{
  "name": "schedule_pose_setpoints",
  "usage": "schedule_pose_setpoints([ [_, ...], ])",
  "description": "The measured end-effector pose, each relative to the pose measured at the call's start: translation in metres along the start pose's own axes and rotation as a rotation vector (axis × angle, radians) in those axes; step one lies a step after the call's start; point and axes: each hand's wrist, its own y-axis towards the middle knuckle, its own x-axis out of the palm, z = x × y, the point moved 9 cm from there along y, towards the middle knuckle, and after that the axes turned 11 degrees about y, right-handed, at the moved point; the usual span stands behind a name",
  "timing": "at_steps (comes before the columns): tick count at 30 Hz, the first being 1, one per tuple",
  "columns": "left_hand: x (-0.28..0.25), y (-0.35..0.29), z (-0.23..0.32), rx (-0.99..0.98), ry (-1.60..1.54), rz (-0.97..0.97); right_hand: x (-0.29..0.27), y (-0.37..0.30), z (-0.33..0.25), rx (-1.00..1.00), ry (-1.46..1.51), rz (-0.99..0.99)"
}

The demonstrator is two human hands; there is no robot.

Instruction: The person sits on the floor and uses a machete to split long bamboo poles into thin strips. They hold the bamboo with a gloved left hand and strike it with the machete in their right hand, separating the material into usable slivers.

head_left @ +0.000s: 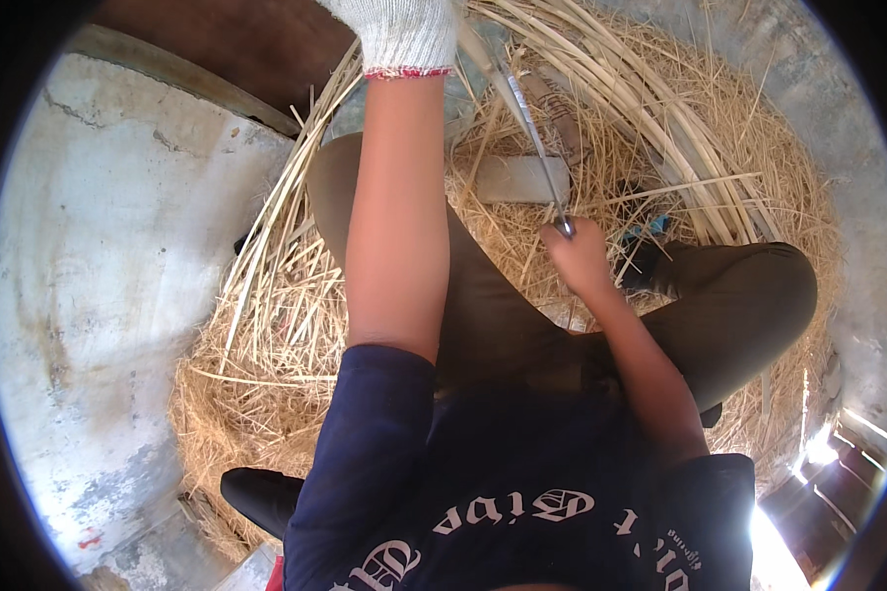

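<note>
My left arm reaches far forward, and my left hand (404, 34) wears a white knitted glove with a red cuff edge. The upper edge of the picture cuts off its fingers, so what they hold is hidden. Closed around the handle of a long, thin knife (534, 138) is my bare right hand (579, 258), low between my legs. The blade points forward and slightly left. Its far part lies against or very close to a pale split strip (480, 49), bamboo-like, beside the glove; whether they touch I cannot tell.
A grey rectangular block (522, 180) lies on the shavings between my legs. Long pale strips (650, 128) curve along the right, others (266, 266) lean at the left. Heaped shavings (256, 404) surround me. A stained wall (138, 227) stands left, with a brown board (237, 44) above.
</note>
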Motion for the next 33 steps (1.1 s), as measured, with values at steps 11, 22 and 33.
schedule_pose_setpoints([
  [11,-0.002,0.001,-0.001,0.008,-0.034,-0.037,0.038,-0.011,0.053,0.685,0.798,-0.37],
  [22,0.004,-0.002,-0.015,0.014,-0.009,-0.057,-0.013,-0.016,-0.03,-0.327,0.186,0.122],
  [33,-0.012,0.006,-0.017,0.007,0.065,-0.059,-0.003,0.007,0.068,0.422,0.207,0.051],
])
